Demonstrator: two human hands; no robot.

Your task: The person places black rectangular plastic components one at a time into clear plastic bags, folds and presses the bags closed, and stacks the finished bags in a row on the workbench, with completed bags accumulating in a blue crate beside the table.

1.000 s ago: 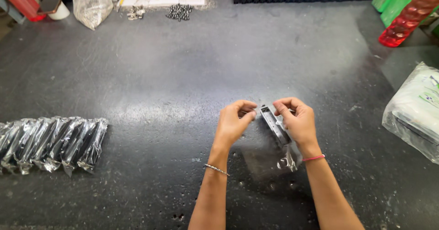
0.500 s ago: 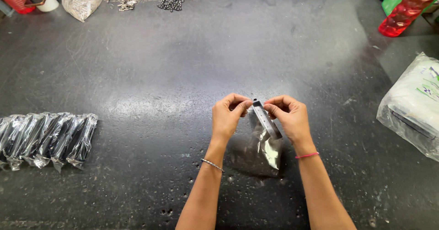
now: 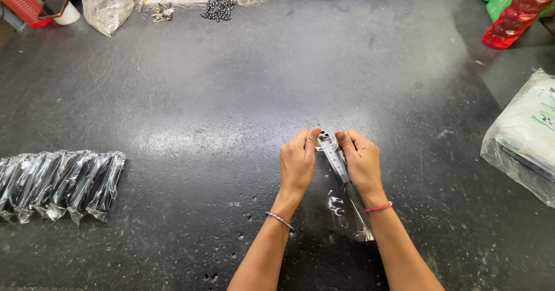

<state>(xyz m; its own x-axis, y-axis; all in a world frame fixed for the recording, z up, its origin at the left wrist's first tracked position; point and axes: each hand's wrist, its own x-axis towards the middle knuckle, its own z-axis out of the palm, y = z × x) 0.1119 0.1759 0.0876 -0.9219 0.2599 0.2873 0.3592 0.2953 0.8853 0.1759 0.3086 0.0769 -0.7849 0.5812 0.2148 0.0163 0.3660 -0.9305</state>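
My left hand (image 3: 298, 162) and my right hand (image 3: 361, 160) meet over the dark tabletop (image 3: 231, 94). Together they pinch the far end of a narrow grey metal rail (image 3: 334, 155) that sits partly inside a clear plastic sleeve (image 3: 347, 213). The sleeve trails toward me between my forearms and lies on the table. My fingertips close on the sleeve's open mouth around the rail's end.
A row of bagged dark parts (image 3: 58, 182) lies at the left. A large white plastic-wrapped bundle (image 3: 523, 135) sits at the right edge. Far back are a clear bag (image 3: 106, 3), a pile of small dark screws (image 3: 218, 9), papers and a red-green plastic object (image 3: 511, 13).
The rail and sleeve have stayed between both hands. My hands have drawn closer together at the rail's far end, and the view has shifted slightly.
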